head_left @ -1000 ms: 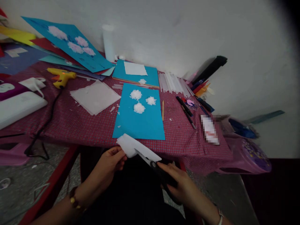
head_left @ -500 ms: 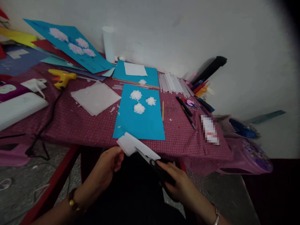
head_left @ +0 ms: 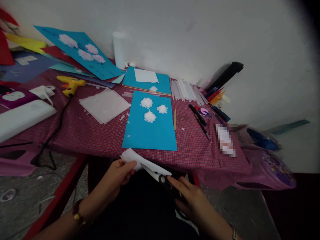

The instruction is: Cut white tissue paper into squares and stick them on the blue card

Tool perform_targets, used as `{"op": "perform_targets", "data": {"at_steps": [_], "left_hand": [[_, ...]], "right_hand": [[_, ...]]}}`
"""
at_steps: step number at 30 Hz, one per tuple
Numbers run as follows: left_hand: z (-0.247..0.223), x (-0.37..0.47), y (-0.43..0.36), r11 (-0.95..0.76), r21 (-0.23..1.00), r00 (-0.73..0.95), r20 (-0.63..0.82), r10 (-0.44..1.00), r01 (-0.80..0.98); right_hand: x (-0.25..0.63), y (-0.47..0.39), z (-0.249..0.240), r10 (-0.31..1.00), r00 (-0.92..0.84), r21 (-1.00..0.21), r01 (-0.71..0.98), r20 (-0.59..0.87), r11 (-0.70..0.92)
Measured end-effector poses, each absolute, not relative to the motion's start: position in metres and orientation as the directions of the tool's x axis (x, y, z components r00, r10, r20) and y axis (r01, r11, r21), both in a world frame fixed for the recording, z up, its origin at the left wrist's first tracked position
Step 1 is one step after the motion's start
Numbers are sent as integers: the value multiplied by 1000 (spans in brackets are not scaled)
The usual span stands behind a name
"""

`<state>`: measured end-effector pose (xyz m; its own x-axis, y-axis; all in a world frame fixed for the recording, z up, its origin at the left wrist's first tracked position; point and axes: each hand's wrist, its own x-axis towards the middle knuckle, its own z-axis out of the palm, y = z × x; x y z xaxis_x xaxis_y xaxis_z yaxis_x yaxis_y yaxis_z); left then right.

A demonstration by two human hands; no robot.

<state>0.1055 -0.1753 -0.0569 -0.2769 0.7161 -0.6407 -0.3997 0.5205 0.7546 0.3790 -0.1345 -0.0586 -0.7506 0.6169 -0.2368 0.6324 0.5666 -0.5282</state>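
pinching with the left hand [head_left: 118, 177] a piece of white paper [head_left: 131, 158], with thumb above and fingers curled below, clamped on its left end. gripping with the right hand [head_left: 190, 196] a pair of scissors [head_left: 162, 180], with fingers closed around the dark handles and index finger stretched toward the pivot. pointing the blades to the left, touching the white paper with them; cannot tell how much opened. holding both just in front of the table edge, above the dark lap, near the lower edge of a blue sheet [head_left: 150, 138]. on the upper half of this sheet, three white fluffy tufts [head_left: 150, 116], near one another. just beside its right edge, a wooden pencil [head_left: 175, 119]. to its left, thin white squares [head_left: 105, 105], lying flat, partly overlapping. farther left, a yellow glue gun [head_left: 71, 86]. to the right of the pencil, two dark pens [head_left: 197, 115]. under all these, a red checked cloth [head_left: 97, 140].
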Motion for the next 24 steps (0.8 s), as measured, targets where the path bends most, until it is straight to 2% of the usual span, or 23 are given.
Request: {"op": "perform_targets", "data": {"at_steps": [5, 10, 14, 19, 24], "left_hand": [[-52, 102, -177, 509, 791, -245, -597, 764, -339], [-44, 95, -179, 499, 808, -183, -567, 803, -313], [-44, 94, -180, 469, 820, -256, -556, 791, -329], [-46, 101, -180, 265, 865, -339, -425, 839, -427], [-44, 105, -181, 163, 919, -434, -320, 842, -360]], "right_hand": [[378, -134, -57, 611, -758, -554, 618, -229, 559], [377, -134, -60, 658, -731, -688, 573, -182, 446], [375, -132, -64, 690, -702, -771, 535, -177, 347], [373, -132, -67, 715, -650, -851, 503, -257, 151], [371, -133, -69, 714, -646, -889, 453, -270, 74]]}}
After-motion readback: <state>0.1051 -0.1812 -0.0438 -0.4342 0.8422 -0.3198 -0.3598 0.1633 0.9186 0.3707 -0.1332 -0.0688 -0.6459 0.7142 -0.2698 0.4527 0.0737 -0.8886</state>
